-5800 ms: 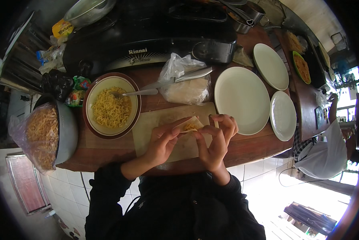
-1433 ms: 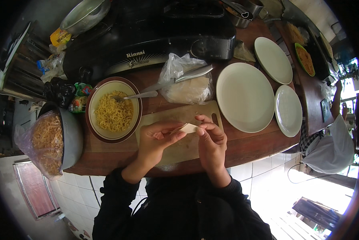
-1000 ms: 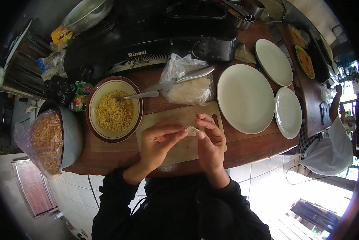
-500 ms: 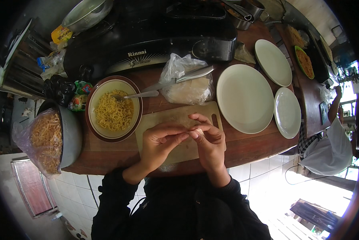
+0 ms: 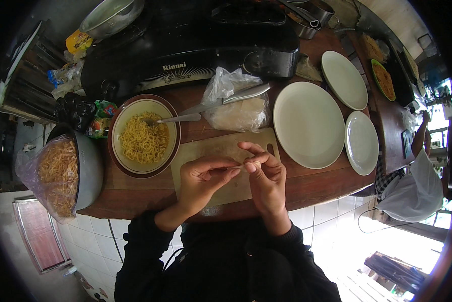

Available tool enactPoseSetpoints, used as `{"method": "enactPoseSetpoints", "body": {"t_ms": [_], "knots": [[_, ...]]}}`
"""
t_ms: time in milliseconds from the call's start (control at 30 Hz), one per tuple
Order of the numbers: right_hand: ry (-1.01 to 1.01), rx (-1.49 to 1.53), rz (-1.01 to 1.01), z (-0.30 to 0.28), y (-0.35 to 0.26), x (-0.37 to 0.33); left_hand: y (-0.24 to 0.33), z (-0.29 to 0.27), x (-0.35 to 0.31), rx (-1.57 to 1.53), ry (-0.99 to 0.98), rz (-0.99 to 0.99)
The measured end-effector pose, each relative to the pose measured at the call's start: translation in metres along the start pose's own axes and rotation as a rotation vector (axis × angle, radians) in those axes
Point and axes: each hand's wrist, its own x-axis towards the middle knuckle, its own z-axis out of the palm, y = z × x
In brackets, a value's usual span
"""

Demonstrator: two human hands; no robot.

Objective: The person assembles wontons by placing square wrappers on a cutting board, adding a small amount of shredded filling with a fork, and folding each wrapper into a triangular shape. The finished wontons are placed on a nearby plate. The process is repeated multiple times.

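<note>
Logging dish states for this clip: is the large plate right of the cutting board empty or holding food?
Empty. The large plate shows only bare pale surface, nothing lying on it; the noodles sit in the brown-rimmed bowl instead.

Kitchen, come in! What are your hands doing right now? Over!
Left hand and right hand together over the cutting board, pinching a small pale roll. Noodle bowl to the left, big plate to the right. Nothing in between.

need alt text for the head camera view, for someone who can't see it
Seen from above, a person's left hand and right hand pinch a small pale roll over a cutting board on a wooden counter. A bowl of yellow noodles sits left; three empty white plates sit right.
</note>
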Motion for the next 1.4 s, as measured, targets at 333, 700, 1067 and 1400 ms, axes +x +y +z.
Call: {"method": "enactPoseSetpoints", "body": {"t_ms": [333, 700, 1067, 1400], "knots": [[-0.01, -0.054, -0.019, 0.0, 0.001, 0.002, 0.0, 0.002, -0.001, 0.043, 0.039, 0.019], [-0.057, -0.123, -0.025, -0.002, -0.003, 0.004, 0.0, -0.001, -0.002, 0.037, 0.021, 0.005], [-0.056, -0.025, 0.028, 0.0, -0.007, 0.003, -0.001, 0.001, -0.003, 0.043, 0.028, 0.045], [-0.094, -0.169, 0.001, -0.006, -0.009, 0.002, 0.002, 0.0, 0.001, 0.154, -0.086, 0.149]]}}
